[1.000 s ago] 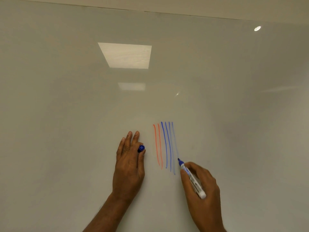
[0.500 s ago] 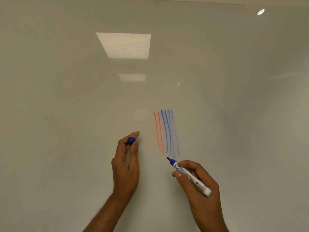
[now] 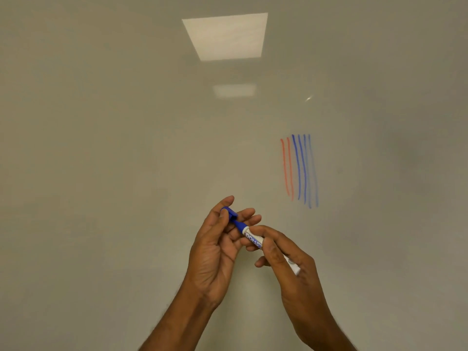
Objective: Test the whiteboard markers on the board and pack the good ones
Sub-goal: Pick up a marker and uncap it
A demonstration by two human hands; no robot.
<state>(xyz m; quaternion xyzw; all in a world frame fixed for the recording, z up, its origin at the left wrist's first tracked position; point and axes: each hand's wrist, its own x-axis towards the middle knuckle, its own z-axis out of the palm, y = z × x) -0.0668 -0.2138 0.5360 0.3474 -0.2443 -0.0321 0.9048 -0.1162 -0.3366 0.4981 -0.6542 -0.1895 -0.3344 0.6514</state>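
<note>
A white whiteboard (image 3: 126,148) fills the view. On it, right of centre, stand two red strokes (image 3: 287,168) and several blue strokes (image 3: 305,171). My right hand (image 3: 291,269) grips a white blue-tipped marker (image 3: 253,239) by its barrel, tip pointing up and left. My left hand (image 3: 217,247) pinches the blue cap (image 3: 230,213) between thumb and fingers. The marker's blue end meets the cap's mouth; how far it is in the cap I cannot tell. Both hands are off the board, below and left of the strokes.
Reflections of two ceiling light panels (image 3: 226,36) show on the upper board. Nothing else is in view apart from my two forearms.
My right hand has drawn the marker away from the blue strokes and to the left. My left hand has come off the board, and cap and marker tip have come together.
</note>
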